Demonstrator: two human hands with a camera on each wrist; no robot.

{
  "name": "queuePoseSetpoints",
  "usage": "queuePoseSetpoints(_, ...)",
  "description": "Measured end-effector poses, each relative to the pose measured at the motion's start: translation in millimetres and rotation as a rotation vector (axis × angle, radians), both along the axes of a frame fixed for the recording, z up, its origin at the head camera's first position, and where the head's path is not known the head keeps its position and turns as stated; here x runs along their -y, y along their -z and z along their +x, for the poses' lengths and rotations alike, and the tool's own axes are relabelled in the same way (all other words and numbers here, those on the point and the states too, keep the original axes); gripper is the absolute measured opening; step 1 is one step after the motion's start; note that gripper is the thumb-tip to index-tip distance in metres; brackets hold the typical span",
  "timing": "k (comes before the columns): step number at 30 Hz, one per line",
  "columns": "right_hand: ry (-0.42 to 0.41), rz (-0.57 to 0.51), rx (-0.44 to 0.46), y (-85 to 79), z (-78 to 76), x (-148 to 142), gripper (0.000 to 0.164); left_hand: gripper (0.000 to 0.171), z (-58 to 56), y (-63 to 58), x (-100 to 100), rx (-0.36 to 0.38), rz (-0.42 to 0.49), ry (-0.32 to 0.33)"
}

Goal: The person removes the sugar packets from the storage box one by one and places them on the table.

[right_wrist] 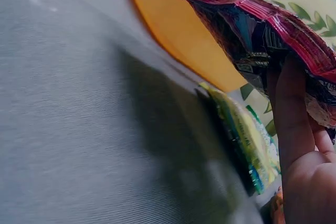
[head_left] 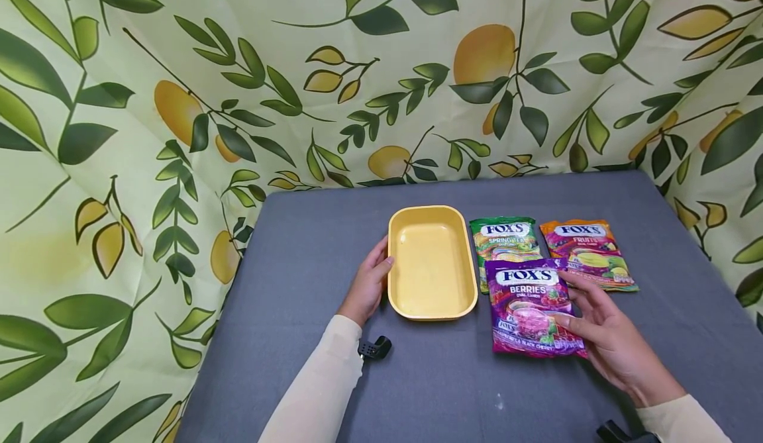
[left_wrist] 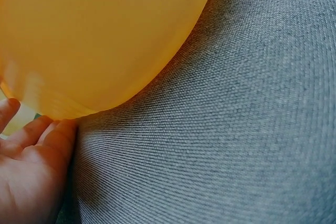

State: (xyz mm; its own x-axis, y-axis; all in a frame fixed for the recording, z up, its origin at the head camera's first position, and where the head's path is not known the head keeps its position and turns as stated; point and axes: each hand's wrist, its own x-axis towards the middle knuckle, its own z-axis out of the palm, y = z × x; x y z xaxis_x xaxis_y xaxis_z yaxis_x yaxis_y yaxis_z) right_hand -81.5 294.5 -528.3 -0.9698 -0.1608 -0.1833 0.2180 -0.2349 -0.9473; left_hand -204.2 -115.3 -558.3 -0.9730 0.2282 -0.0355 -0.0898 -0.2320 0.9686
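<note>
My right hand (head_left: 614, 337) pinches the right side of a purple Fox's Berries candy bag (head_left: 527, 310), thumb on its front. In the right wrist view the candy bag is raised off the cloth, fingers behind it and a shadow below. A yellow rectangular tray (head_left: 432, 264) stands with nothing inside, left of the bags. My left hand (head_left: 367, 284) holds its left side, thumb at the rim and fingers along the outer wall (left_wrist: 105, 40). Behind the purple bag lies a green Fox's Spring Tea bag (head_left: 503, 234), its lower part covered in the head view.
An orange Fox's Fruits bag (head_left: 590, 254) lies on the right, beside the green one. Grey cloth (head_left: 286, 264) covers the table. A leaf-and-fruit patterned curtain (head_left: 334, 98) hangs behind and along both sides.
</note>
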Motion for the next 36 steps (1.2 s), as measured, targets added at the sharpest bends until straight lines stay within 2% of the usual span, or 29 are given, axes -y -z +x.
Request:
queuePoseSetpoints(9,-0.021,0.062,0.026,15.9,15.5,-1.7,0.073,0.059,-0.1,-0.6,0.5,-0.002,0.019,0.001)
queuePoseSetpoints(16,-0.044,-0.008,0.017,26.7,23.1,-2.5,0.073,0.059,0.2,-0.3,0.4,-0.002,0.011,0.008)
queuePoseSetpoints(24,-0.037,0.020,0.021,34.4,25.7,-2.3,0.073,0.059,-0.7,1.1,-0.1,0.003,0.024,0.008)
queuePoseSetpoints(30,-0.041,0.117,0.098,31.6,24.7,-3.8,0.070,0.060,-0.9,0.0,-0.7,0.005,0.012,0.001)
queuePoseSetpoints(36,-0.044,0.293,0.189,18.0,20.5,-1.2,0.071,0.061,-1.2,1.1,-0.6,0.014,0.014,-0.005)
